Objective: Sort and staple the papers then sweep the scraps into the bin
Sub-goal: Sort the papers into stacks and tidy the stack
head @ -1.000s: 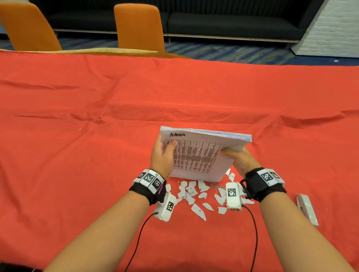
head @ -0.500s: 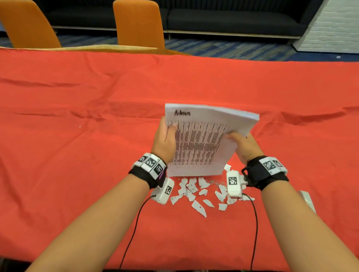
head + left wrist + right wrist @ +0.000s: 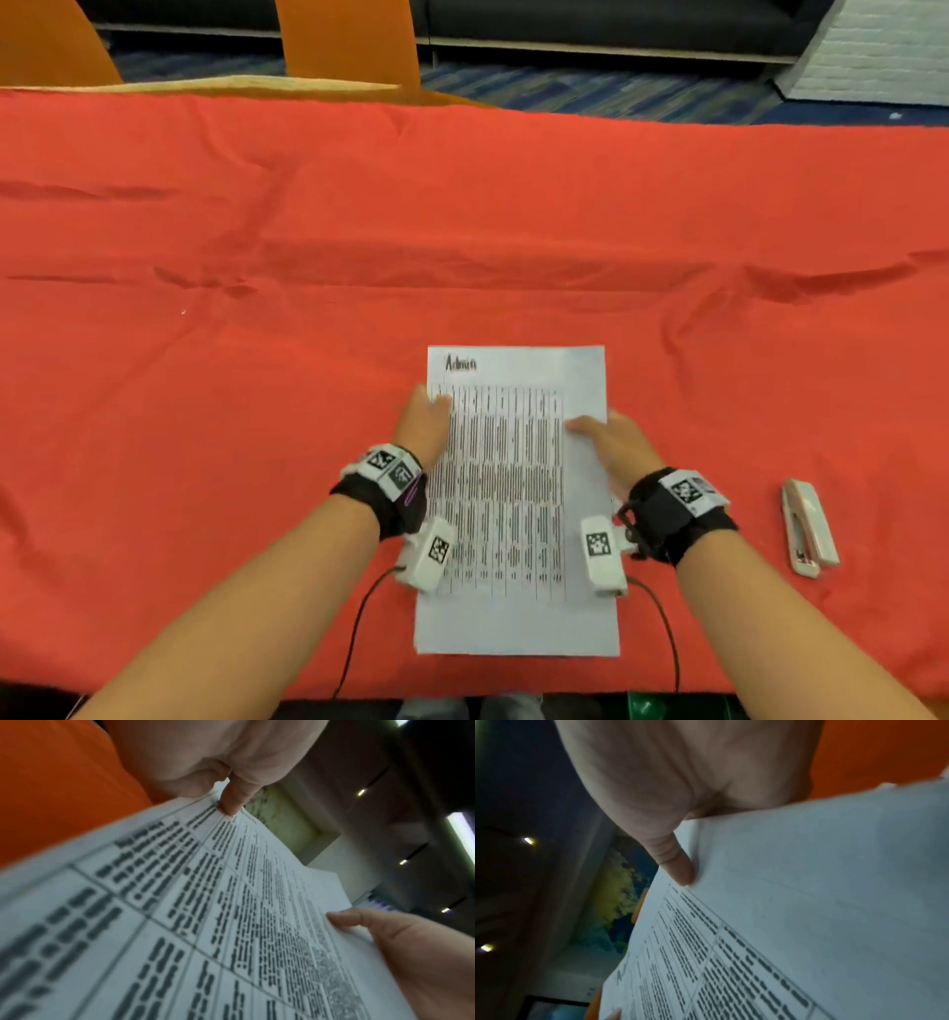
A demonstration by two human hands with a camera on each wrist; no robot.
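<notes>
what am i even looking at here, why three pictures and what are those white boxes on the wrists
These are a person's two bare hands, not a machine. The wide picture comes from a camera on the head, looking down at a table under a red cloth. The white boxes are small cameras strapped to each wrist; they give the two close-up pictures, looking along each hand. The left hand and the right hand hold a stack of printed paper by its side edges, thumbs on top. The top sheet has "Admin" handwritten on it. A white stapler lies on the cloth to the right, untouched.
</notes>
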